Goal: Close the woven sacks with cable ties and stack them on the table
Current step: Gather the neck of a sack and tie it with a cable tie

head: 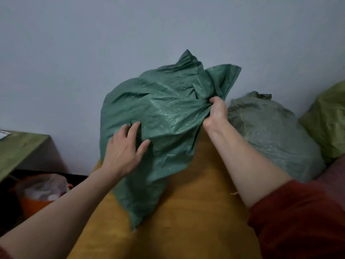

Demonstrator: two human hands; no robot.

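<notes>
At about eight o'clock in the frame a green-topped surface [20, 152] runs off the left edge. A white slip [3, 135] on its far corner is cut by the frame and too small to read. Below it, near seven o'clock, sits an orange container [35, 204] holding crumpled pale plastic [44, 187], dim and blurred. The left hand [123, 151] lies flat against the side of the dark green woven sack [168, 109], fingers straight and spread, pressing the weave. The sack stands at the frame's centre on the yellow table [190, 212], leaning toward the pale wall [93, 53]; its lower corner trails toward six o'clock. No print shows on the weave. At about two o'clock of the sack, the right hand [217, 111] has its fingers curled tightly round the bunched neck, the loose mouth flaring above the fist; the hand hides whatever lies at the gather. A red sleeve [302, 217] fills four o'clock. Behind that forearm, at three o'clock, a grey-green sack [272, 135] rests full on the table, its top bunched. A yellow-green sack [330, 120] is cut off by the right edge.
</notes>
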